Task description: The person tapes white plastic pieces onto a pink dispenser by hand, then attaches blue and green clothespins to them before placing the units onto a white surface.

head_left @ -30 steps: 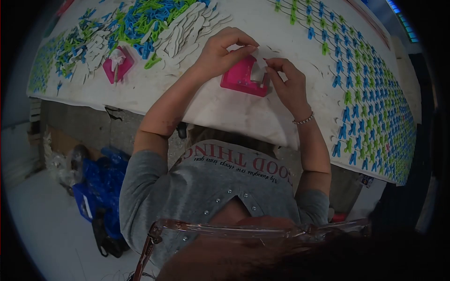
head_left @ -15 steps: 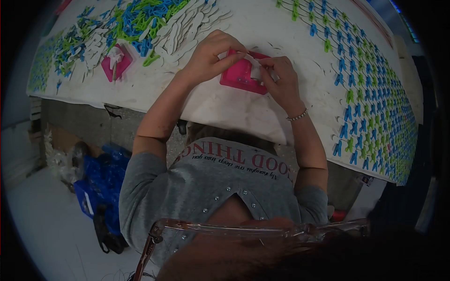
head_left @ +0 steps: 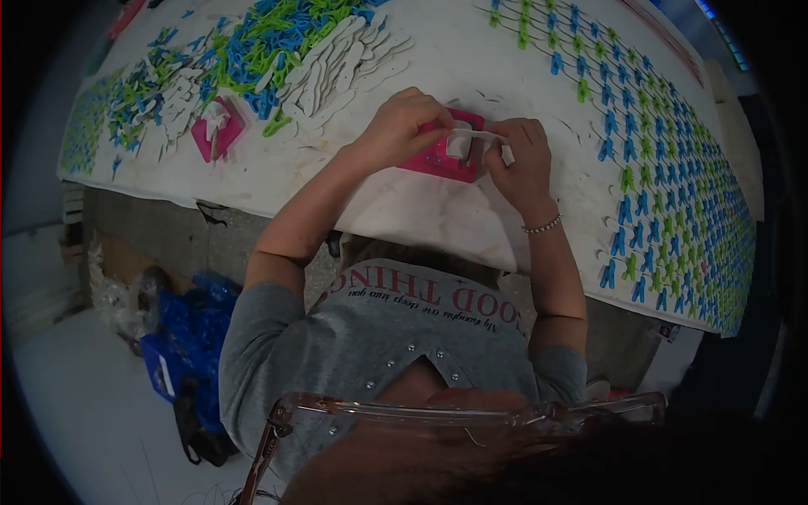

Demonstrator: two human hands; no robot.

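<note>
- At the far left, blue and green clips [head_left: 135, 105] are lying scattered on the white-covered table [head_left: 404, 210], with a larger heap of clips [head_left: 290, 42] spreading behind.
- In front of them a small pink stand [head_left: 232, 132] is holding a white bundle [head_left: 216, 114]; long white pieces [head_left: 332, 71] are lying piled to its right.
- The left forearm [head_left: 311, 210] is slanting forward and inward from a bent elbow, passing over the table's near edge.
- The left hand [head_left: 400, 130] is arching above the table, knuckles uppermost, its thumb and forefinger pinching the left end of a white strip [head_left: 478, 134].
- The strip is stretching nearly level between the two hands, above a pink block [head_left: 454, 172] that is sitting near the table's front edge; a white roll-like piece [head_left: 457, 151] is resting on the block, just beneath the strip.
- The right hand [head_left: 523, 160] is pinching the strip's right end, fingers curling inward and thumb pointing toward the block; the hands are standing apart, the strip bridging them.
- A bracelet [head_left: 543, 225] is circling the right wrist, and the right forearm [head_left: 557, 269] is rising steeply from its elbow.
- At the far right, rows of blue and green clips [head_left: 656, 202] are lying along thin lines.
</note>
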